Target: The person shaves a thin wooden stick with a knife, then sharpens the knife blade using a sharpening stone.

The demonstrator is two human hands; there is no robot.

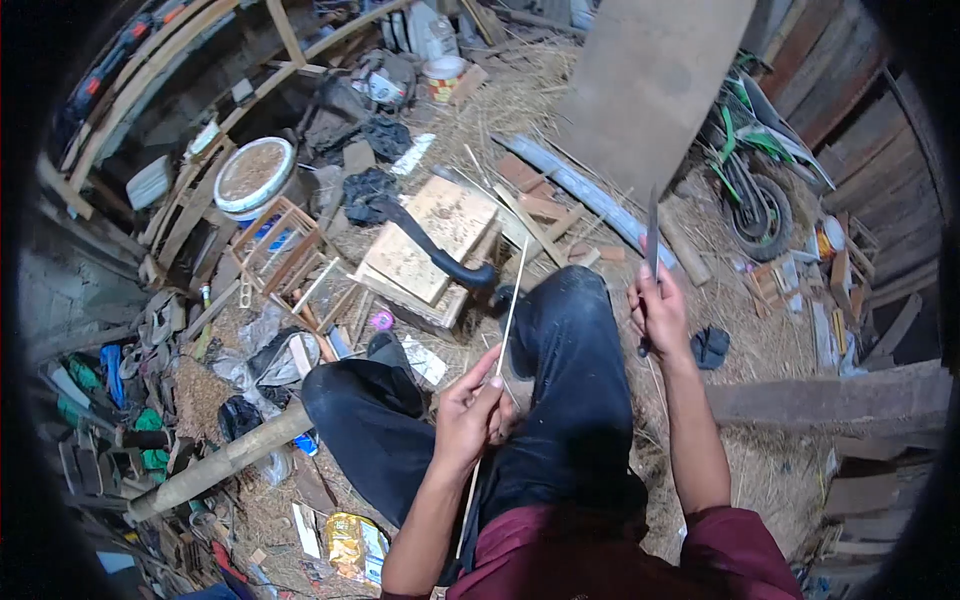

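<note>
A long, thin pale wooden stick (514, 312) runs through my left hand (468, 412), pinched between thumb and fingers. It slants upward past my knee, its lower end reaching down beside my thigh. Off to the right, my right hand (661, 318) is closed around a knife (653, 228), its narrow blade pointing up, apart from the stick. Beyond my knees stands a low wooden block (432, 232) with a flat board top dusted with chips. A black tool with a hooked handle (440, 258) lies across it.
A blue-white plank (590, 195) and wood scraps lie ahead. A large board (640, 90) leans at the back, beside a green dirt bike (745, 190). A white-rimmed bucket (284, 150) and a small wooden crate (283, 255) stand left. A log (222, 462) juts in lower left.
</note>
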